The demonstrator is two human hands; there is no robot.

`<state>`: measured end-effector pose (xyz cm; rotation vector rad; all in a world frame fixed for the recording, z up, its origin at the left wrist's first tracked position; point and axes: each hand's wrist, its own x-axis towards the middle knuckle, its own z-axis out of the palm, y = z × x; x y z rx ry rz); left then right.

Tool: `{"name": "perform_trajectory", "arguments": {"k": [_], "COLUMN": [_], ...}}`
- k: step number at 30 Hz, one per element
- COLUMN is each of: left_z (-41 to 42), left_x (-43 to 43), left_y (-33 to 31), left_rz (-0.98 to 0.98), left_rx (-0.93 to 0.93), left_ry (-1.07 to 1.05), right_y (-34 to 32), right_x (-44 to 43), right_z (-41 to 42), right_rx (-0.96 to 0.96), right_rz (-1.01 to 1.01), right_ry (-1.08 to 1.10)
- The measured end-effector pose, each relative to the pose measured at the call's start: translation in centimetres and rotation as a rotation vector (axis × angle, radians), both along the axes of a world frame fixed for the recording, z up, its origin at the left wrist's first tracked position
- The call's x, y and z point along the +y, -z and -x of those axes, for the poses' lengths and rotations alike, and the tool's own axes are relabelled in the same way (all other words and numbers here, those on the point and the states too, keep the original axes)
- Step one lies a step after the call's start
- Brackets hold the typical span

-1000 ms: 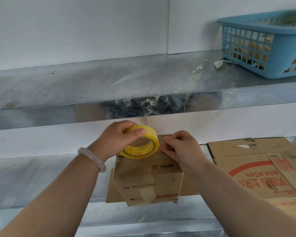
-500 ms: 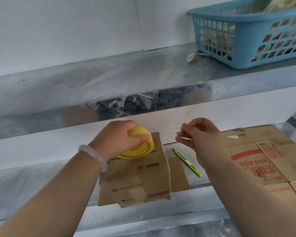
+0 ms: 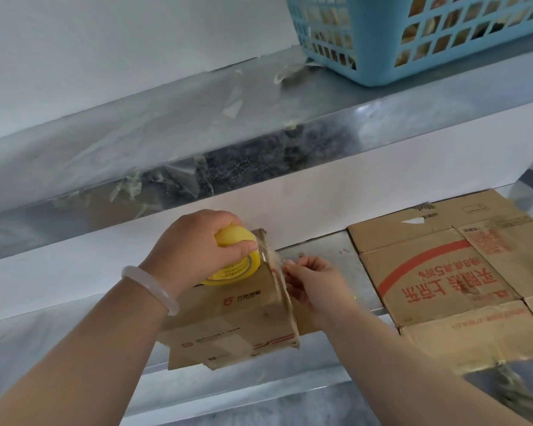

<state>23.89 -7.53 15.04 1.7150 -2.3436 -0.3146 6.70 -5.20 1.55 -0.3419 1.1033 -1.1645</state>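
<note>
Our tape roll (image 3: 231,259) sits atop the small box (image 3: 234,327) on the lower shelf (image 3: 323,250), with our left hand (image 3: 197,250) curled round it. The clear strip (image 3: 277,272) runs off it rightward, down the box's right edge, its end pinched by our right hand (image 3: 314,284) just beside. We see a red logo on the box, and the flattened carton (image 3: 443,287) shows red characters upside down to us.

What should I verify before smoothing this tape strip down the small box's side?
1. The left hand grips the tape roll on the cardboard box top: ok.
2. The tape strip runs from the roll over the box's right edge: ok.
3. The right hand pinches the strip: ok.
4. Strip flat, unwrinkled: cannot tell, blurred.
5. The flattened carton lies apart from the right hand: ok.
</note>
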Motion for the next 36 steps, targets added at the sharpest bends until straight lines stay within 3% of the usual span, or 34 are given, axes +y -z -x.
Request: {"name": "perform_trajectory", "arguments": {"k": [13,18,21,26,29,31,33,36], "left_z": [0.8,0.7,0.6,0.6,0.5,0.5,0.5,0.4], "left_x": [0.3,0.3,0.3,0.1,0.0,0.0,-0.1,0.0], "left_y": [0.2,0.0,0.1,0.1,0.1,0.2,0.1,0.1], "left_rz": [0.016,0.022,0.02,0.009,0.018,0.026,0.03,0.035], "left_rx": [-0.055,-0.061,-0.063,-0.065,-0.069,-0.064,-0.062,-0.076], "left_ry": [-0.016,-0.016,-0.012,-0.013,0.001,0.008,0.01,0.02], "right_y": [2.0,3.3,3.7,4.5,2.7,0.8,0.2,0.5], "right_x": [0.0,0.0,-0.2,-0.1,1.0,1.9,2.5,2.9], "right_z": [-1.8,-1.5,-1.5,-0.9,-0.9,-1.4,-2.1,-2.6], "right_rx": [0.279,0.091,0.009,0.14,0.377,0.351,0.389,0.608], "right_rz": [0.054,-0.167,-0.177,-0.201,-0.004,0.294,0.571,0.716], "right_ry": [0.045,-0.067,-0.07,-0.141,-0.081,-0.071,-0.235,-0.461]}}
